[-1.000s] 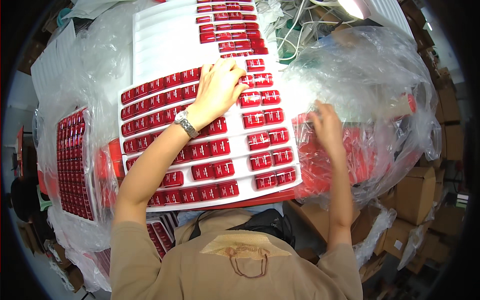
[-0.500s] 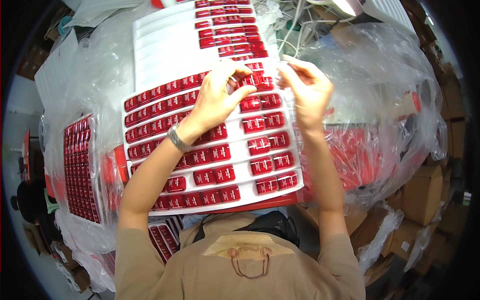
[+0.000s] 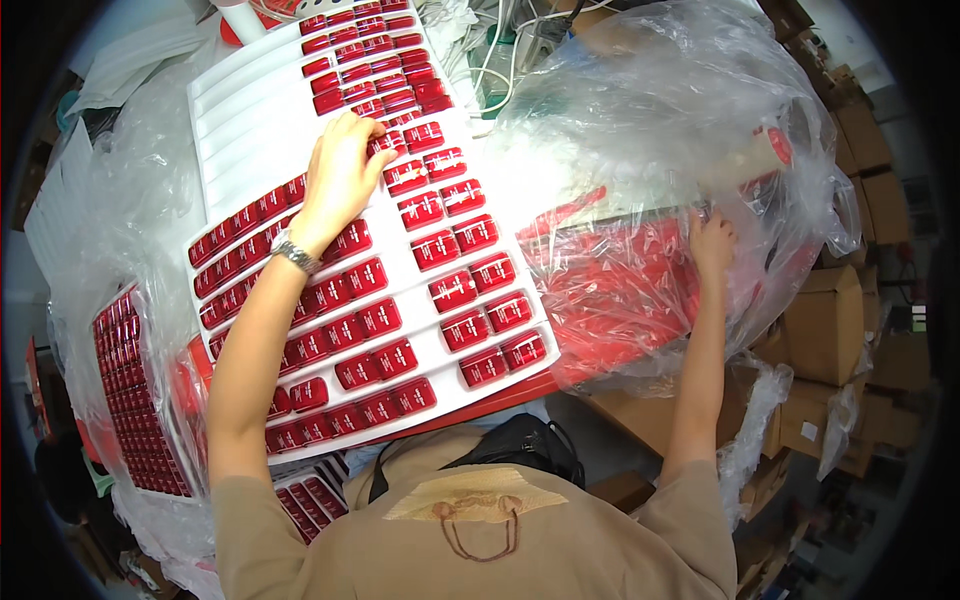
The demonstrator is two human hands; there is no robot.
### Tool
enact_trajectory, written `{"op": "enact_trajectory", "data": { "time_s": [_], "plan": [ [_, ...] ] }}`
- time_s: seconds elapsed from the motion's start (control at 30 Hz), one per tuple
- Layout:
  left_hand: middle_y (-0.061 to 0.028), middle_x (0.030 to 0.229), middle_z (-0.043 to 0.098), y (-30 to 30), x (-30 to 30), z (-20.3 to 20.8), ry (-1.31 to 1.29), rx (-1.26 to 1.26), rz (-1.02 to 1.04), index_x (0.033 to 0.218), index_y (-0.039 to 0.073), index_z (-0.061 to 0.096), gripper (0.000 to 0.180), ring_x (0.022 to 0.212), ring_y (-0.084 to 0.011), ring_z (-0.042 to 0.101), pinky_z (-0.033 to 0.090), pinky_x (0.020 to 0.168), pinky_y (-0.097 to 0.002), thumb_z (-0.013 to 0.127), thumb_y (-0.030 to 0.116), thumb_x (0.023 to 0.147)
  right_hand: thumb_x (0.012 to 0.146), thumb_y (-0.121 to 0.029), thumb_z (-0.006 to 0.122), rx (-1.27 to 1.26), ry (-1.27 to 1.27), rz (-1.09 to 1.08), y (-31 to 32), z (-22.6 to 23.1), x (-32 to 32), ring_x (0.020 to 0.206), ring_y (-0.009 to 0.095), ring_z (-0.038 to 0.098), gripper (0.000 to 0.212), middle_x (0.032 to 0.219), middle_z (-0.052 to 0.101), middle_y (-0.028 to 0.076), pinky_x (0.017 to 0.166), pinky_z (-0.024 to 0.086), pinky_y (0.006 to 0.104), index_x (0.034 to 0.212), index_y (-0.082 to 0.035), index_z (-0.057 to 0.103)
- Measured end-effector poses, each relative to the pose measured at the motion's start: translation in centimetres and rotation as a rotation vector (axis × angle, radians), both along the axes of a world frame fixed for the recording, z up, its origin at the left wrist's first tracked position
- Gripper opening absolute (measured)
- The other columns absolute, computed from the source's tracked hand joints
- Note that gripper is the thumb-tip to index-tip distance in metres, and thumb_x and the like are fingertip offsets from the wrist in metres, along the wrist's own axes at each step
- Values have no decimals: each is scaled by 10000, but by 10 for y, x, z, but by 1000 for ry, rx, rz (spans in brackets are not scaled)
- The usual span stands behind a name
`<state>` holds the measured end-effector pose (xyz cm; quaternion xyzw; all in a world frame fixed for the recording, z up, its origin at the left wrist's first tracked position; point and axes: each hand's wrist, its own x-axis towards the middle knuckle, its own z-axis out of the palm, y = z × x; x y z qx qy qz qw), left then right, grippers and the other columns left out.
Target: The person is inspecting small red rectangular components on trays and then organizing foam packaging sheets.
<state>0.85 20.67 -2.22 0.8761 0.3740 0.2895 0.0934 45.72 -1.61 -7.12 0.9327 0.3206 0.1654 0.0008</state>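
Observation:
A white grooved tray (image 3: 418, 325) lies before me, holding rows of small glossy red rectangular pieces (image 3: 437, 249) with pale printing. My left hand (image 3: 342, 172), a metal watch on its wrist, is over the tray's far part. Its thumb and fingers close around a red piece (image 3: 388, 143) in the far rows. Away to the right, my right hand (image 3: 711, 241) reaches onto clear plastic film (image 3: 640, 260) over a red surface. The fingers are curled there, and whatever they grip is too small to make out.
Beyond stands a second white tray (image 3: 245, 135), partly filled with red pieces. Another full tray (image 3: 135, 390) stands at the left in plastic. White cables (image 3: 492, 70) run behind the trays. Cardboard boxes (image 3: 822, 318) are stacked at the right.
My right hand has moved from beside the left hand out to the right, onto the plastic film. My left hand stays at the far red pieces. The view has turned toward the right.

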Motion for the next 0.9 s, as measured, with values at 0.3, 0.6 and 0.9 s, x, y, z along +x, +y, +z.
{"op": "enact_trajectory", "data": {
  "time_s": [0.3, 0.6, 0.9],
  "plan": [
    [-131, 1025, 581, 2, -32, 8, -58, 89, -35, 1049, 27, 625, 281, 950, -269, 546, 440, 849, -346, 654, 141, 794, 806, -283, 619, 140, 18, 586, 23, -6, -24, 935, 331, 541, 276, 1019, 541, 155, 759, 468, 420, 984, -77, 576],
    [-83, 926, 582, -1, -78, 14, 139, -104, 30, 974, 21, 655, 267, 881, -235, 530, 447, 820, -328, 674, 211, 788, 840, -189, 644, 768, 1103, 709, 101, 32, -145, 606, 74, 494, 200, 708, 553, -10, 505, 372, 216, 949, -29, 593],
    [-52, 890, 641, -33, -85, 23, -514, -530, -92, 988, 20, 640, 288, 796, -95, 582, 484, 750, -239, 749, 67, 725, 849, -96, 611, 574, 2066, 835, 134, 111, -295, 655, 62, 501, 273, 827, 584, 26, 585, 421, 197, 1090, 18, 553]
  ]
}}
